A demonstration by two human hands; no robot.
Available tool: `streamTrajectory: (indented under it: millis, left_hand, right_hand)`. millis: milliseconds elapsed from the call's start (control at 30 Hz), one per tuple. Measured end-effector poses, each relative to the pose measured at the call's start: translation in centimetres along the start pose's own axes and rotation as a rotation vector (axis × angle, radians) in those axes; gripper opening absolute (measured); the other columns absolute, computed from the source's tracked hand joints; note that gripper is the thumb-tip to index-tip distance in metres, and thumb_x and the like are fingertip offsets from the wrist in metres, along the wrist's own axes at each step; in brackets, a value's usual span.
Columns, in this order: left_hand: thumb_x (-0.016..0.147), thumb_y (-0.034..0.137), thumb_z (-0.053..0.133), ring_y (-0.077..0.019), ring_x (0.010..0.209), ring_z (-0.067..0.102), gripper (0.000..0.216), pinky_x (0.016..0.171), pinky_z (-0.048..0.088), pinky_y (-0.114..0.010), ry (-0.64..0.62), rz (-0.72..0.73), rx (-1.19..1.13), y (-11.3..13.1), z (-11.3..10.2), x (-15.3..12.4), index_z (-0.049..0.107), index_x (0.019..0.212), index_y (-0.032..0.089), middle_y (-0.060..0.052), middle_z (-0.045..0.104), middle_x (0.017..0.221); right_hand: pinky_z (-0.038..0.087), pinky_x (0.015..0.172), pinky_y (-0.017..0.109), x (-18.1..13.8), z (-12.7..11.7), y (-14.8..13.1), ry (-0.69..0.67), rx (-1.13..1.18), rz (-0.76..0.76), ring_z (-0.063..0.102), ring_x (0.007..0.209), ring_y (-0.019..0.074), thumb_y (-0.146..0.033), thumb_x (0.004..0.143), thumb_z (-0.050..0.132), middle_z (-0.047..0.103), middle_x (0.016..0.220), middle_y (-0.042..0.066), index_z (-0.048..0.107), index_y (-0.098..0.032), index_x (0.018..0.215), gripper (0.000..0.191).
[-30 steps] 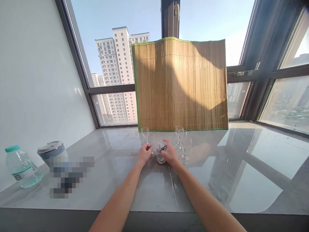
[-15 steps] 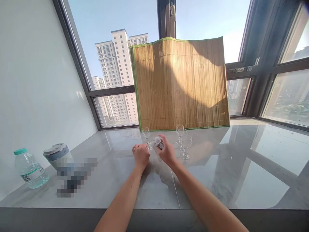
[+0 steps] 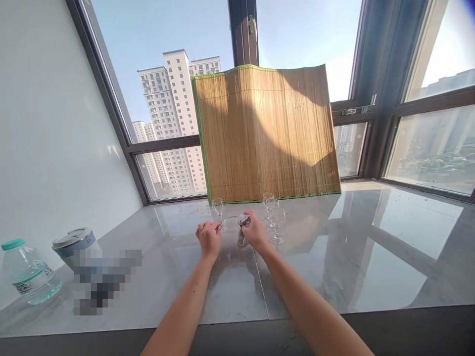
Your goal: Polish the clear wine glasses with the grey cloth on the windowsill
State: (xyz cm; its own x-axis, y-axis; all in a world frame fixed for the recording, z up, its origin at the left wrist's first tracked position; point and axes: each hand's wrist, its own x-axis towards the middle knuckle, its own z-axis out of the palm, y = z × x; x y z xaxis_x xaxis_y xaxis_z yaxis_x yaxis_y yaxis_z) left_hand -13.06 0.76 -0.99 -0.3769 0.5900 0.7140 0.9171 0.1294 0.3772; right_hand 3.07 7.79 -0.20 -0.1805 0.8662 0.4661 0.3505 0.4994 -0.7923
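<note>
My left hand [image 3: 209, 237] is closed round the stem end of a small wine glass [image 3: 230, 223], which it holds on its side above the grey marble counter [image 3: 237, 291]. My right hand [image 3: 255, 232] is closed on a grey cloth [image 3: 242, 231] pressed against the glass's bowl. One more glass [image 3: 217, 206] stands just behind my left hand. Three glasses [image 3: 273, 217] stand upright close to the right of my right hand.
A bamboo mat [image 3: 267, 133] leans upright against the window behind the glasses. At the far left stand a water bottle [image 3: 27, 272] with a green cap and a lidded blue-grey cup [image 3: 72, 243]. A white wall runs along the left.
My left hand has lifted the glass off the counter and tipped it sideways. My right hand has raised the cloth from the counter to the glass's bowl. The view has shifted slightly right.
</note>
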Motion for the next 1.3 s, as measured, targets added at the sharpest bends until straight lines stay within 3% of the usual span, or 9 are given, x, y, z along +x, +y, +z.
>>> streamTrajectory:
  millis: [167,433,600,667,767,900,1000,1133,1300]
  left_hand:
    - [0.079,0.008,0.051,-0.0260,0.099,0.049,0.033,0.093,0.029,-0.040,-0.030,0.016,0.055,-0.4,-0.2,-0.1,0.076,0.091,0.026,-0.007,0.067,0.087]
    - [0.078,0.006,0.050,-0.0245,0.101,0.050,0.034,0.092,0.032,-0.039,-0.066,0.077,0.022,-0.7,-0.2,-0.1,0.077,0.085,0.026,-0.007,0.065,0.084]
    - [0.081,0.016,0.051,-0.0249,0.101,0.052,0.027,0.090,0.035,-0.038,-0.093,0.014,-0.017,-0.7,0.1,0.1,0.076,0.082,0.025,-0.007,0.067,0.087]
    - [0.081,0.020,0.052,-0.0254,0.101,0.054,0.024,0.089,0.037,-0.037,-0.107,-0.058,-0.055,-0.9,0.5,0.1,0.076,0.084,0.024,-0.007,0.069,0.091]
    - [0.079,0.023,0.053,-0.0247,0.098,0.058,0.022,0.085,0.040,-0.034,-0.146,-0.159,-0.155,-1.2,1.1,0.3,0.074,0.083,0.022,-0.008,0.071,0.092]
    - [0.076,0.019,0.052,-0.0196,0.082,0.062,0.022,0.076,0.042,-0.029,-0.229,-0.241,-0.319,-1.6,1.4,0.4,0.072,0.086,0.021,-0.005,0.071,0.087]
    - [0.076,0.020,0.054,-0.0169,0.076,0.062,0.022,0.073,0.043,-0.027,-0.221,-0.322,-0.436,-1.6,1.7,0.6,0.067,0.093,0.019,-0.004,0.069,0.082]
    - [0.074,0.026,0.059,-0.0151,0.071,0.062,0.025,0.068,0.045,-0.025,-0.280,-0.459,-0.747,-1.1,2.0,0.9,0.060,0.097,0.016,-0.003,0.066,0.076]
    - [0.071,0.036,0.064,-0.0147,0.074,0.061,0.031,0.068,0.046,-0.025,-0.469,-0.528,-1.129,0.4,1.9,0.5,0.061,0.095,0.016,-0.004,0.067,0.087]
  right_hand:
    - [0.044,0.066,0.027,0.0,0.3,-0.1,-0.060,0.195,-0.063,0.058,0.073,0.0163,-0.014,0.064,0.051,0.062,0.083,0.000,0.054,-0.023,0.114,0.051]
    - [0.037,0.053,0.021,-0.7,-1.1,-1.7,-0.534,0.476,0.150,0.050,0.058,0.0120,-0.012,0.055,0.055,0.055,0.064,-0.004,0.058,-0.018,0.118,0.064]
    - [0.039,0.056,0.022,-0.7,-2.0,-2.3,-0.631,0.675,0.191,0.055,0.062,0.0140,-0.016,0.056,0.057,0.062,0.070,-0.002,0.058,-0.019,0.121,0.065]
    - [0.042,0.060,0.024,-0.6,-2.1,-2.4,-0.636,0.800,0.192,0.058,0.067,0.0153,-0.019,0.056,0.058,0.065,0.077,0.001,0.056,-0.018,0.123,0.066]
    - [0.044,0.064,0.026,-0.4,-2.1,-2.5,-0.541,0.894,0.198,0.059,0.070,0.0164,-0.025,0.057,0.059,0.066,0.085,0.002,0.055,-0.019,0.123,0.066]
    - [0.043,0.062,0.026,0.2,-1.8,-2.0,-0.276,0.829,0.230,0.056,0.068,0.0165,-0.027,0.057,0.059,0.062,0.079,0.002,0.054,-0.018,0.120,0.064]
    - [0.041,0.058,0.025,0.3,-1.2,-1.4,-0.131,0.682,0.270,0.053,0.063,0.0149,-0.023,0.056,0.060,0.058,0.075,0.000,0.052,-0.017,0.119,0.064]
    - [0.040,0.056,0.024,-0.1,0.5,-0.7,-0.220,0.576,0.284,0.052,0.062,0.0140,-0.018,0.056,0.060,0.058,0.077,0.000,0.043,-0.017,0.128,0.073]
    - [0.043,0.060,0.025,-0.8,2.1,-0.1,-0.362,0.553,0.238,0.056,0.065,0.0140,-0.014,0.056,0.061,0.060,0.082,0.000,0.038,-0.018,0.133,0.081]
